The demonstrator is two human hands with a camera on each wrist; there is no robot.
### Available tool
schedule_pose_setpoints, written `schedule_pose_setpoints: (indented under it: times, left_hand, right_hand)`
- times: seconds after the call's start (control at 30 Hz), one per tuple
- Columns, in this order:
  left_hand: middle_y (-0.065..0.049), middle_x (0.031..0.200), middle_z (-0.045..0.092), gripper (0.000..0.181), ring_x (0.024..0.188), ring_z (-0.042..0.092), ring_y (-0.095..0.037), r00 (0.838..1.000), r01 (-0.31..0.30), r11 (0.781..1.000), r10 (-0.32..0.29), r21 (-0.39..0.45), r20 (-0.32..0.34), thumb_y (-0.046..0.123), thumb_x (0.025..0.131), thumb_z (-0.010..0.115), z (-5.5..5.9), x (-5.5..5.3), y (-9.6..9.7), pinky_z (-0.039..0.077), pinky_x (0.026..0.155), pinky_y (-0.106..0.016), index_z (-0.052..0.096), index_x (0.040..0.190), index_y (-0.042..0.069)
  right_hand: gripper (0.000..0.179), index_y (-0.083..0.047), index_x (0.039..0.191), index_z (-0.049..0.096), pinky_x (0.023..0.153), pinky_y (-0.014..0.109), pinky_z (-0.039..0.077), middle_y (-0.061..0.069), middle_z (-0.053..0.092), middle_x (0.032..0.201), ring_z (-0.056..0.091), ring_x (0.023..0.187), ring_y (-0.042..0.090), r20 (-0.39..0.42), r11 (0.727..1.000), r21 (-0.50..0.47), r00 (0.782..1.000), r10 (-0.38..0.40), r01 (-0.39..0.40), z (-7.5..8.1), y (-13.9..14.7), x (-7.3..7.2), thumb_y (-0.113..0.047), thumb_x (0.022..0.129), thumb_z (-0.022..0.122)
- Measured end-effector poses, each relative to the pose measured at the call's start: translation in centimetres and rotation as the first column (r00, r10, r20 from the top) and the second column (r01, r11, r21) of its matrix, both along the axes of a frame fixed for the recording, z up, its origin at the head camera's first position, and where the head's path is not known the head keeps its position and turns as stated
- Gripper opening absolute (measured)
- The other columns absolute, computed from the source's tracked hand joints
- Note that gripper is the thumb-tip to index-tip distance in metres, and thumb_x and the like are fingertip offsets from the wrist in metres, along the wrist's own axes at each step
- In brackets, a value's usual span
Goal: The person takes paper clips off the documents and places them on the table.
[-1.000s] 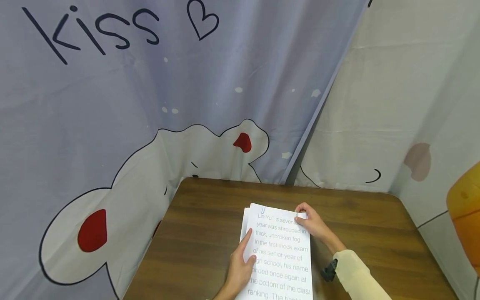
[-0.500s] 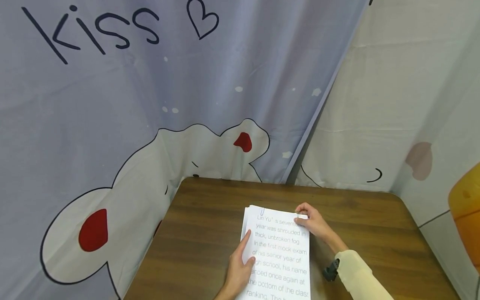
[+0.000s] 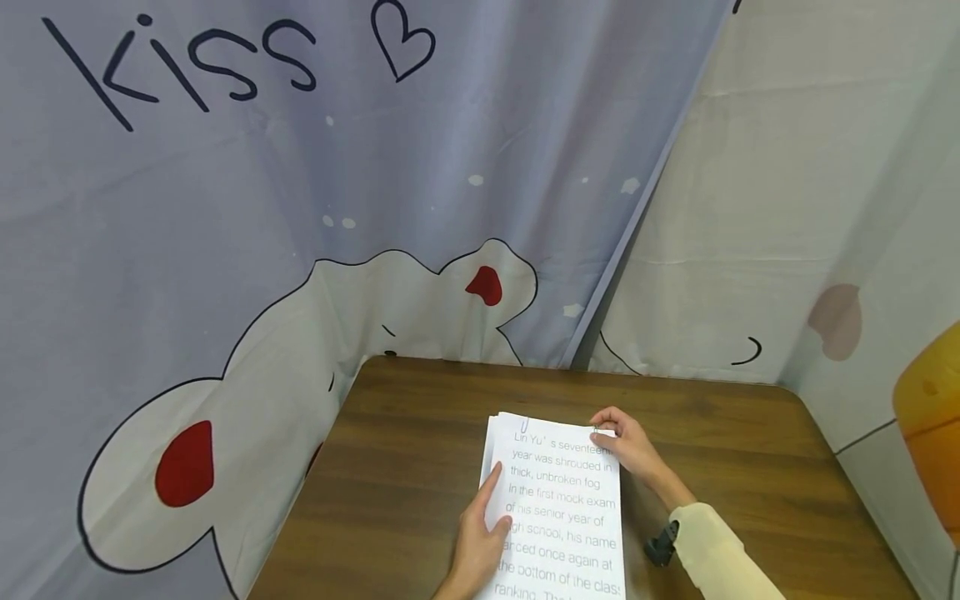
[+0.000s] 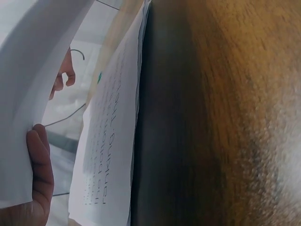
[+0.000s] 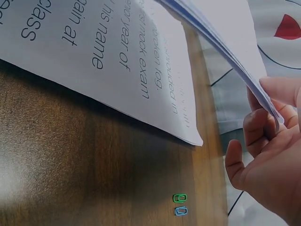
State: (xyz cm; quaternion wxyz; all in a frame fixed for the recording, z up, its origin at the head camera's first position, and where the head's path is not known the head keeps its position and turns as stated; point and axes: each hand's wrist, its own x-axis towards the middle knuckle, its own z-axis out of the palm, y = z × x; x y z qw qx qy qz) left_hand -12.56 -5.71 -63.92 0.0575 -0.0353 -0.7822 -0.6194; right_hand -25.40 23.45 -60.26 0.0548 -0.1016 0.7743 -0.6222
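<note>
A bundle of printed sheets of paper (image 3: 562, 517) is raised over the table, with a blue paper clip (image 3: 525, 425) at its top left. My left hand (image 3: 477, 537) grips the bundle's left edge, thumb on the printed face. At the top right corner, my right hand (image 3: 626, 446) pinches the sheets between thumb and fingers, as the right wrist view also shows. Beneath the raised bundle, a second stack of printed sheets (image 4: 110, 127) lies on the table, mostly hidden in the head view.
The brown wooden table (image 3: 405, 467) spreads around the papers. A green paper clip (image 5: 179, 198) and a blue paper clip (image 5: 180, 211) lie on it. Behind the table hangs a printed curtain (image 3: 450, 167), and an orange shape (image 3: 933, 417) shows at far right.
The top edge of the raised sheets has come down slightly in the head view. Both hands keep nearly the same places and the same hold.
</note>
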Motion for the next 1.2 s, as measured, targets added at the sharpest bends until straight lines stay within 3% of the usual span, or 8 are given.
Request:
schedule_pose_setpoints:
  times: [0.13,0.37,0.7,1.03,1.2]
  left_hand:
    - [0.007,0.168,0.042,0.090,0.158,0.034,-0.025,1.000,-0.003,1.000,0.003,0.001,0.028,-0.018,0.084,0.063,0.00,0.05,0.02,0.016,0.122,-0.010,0.046,0.161,0.026]
    - [0.004,0.167,0.043,0.090,0.157,0.035,-0.026,1.000,0.009,1.000,-0.009,0.003,0.026,-0.018,0.084,0.064,-0.20,0.21,0.04,0.017,0.122,-0.011,0.047,0.161,0.026]
    - [0.005,0.168,0.042,0.089,0.157,0.034,-0.025,0.999,0.011,1.000,-0.011,0.002,0.031,-0.017,0.084,0.064,-0.41,0.19,-0.02,0.017,0.122,-0.011,0.047,0.161,0.026]
    - [0.005,0.167,0.044,0.089,0.157,0.036,-0.025,1.000,0.006,1.000,-0.006,-0.003,0.003,-0.017,0.084,0.064,0.20,0.01,0.01,0.018,0.122,-0.010,0.047,0.161,0.025]
    - [0.004,0.167,0.044,0.089,0.156,0.037,-0.026,1.000,0.014,1.000,-0.014,-0.012,0.009,-0.017,0.085,0.063,0.37,0.07,-0.26,0.020,0.122,-0.013,0.047,0.161,0.025]
  right_hand:
    - [0.025,0.008,0.119,0.057,0.060,0.028,0.058,0.018,0.071,0.093,0.068,0.072,0.016,-0.010,1.000,0.007,1.000,-0.020,0.020,-0.10,0.10,-0.01,0.001,0.097,0.068]
    - [0.028,0.010,0.119,0.059,0.061,0.026,0.055,0.014,0.070,0.088,0.065,0.071,0.015,0.009,0.996,0.003,0.996,-0.094,0.094,-0.49,0.28,0.11,0.001,0.096,0.070]
    - [0.036,0.014,0.124,0.055,0.065,0.025,0.055,0.015,0.075,0.088,0.066,0.071,0.014,-0.001,0.991,0.001,0.991,-0.136,0.136,-0.47,0.64,-0.10,0.002,0.095,0.072]
    - [0.032,0.012,0.117,0.062,0.064,0.022,0.054,0.019,0.078,0.091,0.068,0.071,0.010,0.023,0.969,-0.065,0.971,-0.239,0.240,0.08,0.10,0.01,0.001,0.091,0.077]
    - [0.032,0.010,0.122,0.060,0.073,0.018,0.054,0.014,0.079,0.091,0.073,0.080,0.009,0.022,0.949,-0.043,0.950,-0.311,0.312,0.14,0.40,-0.11,-0.001,0.095,0.073]
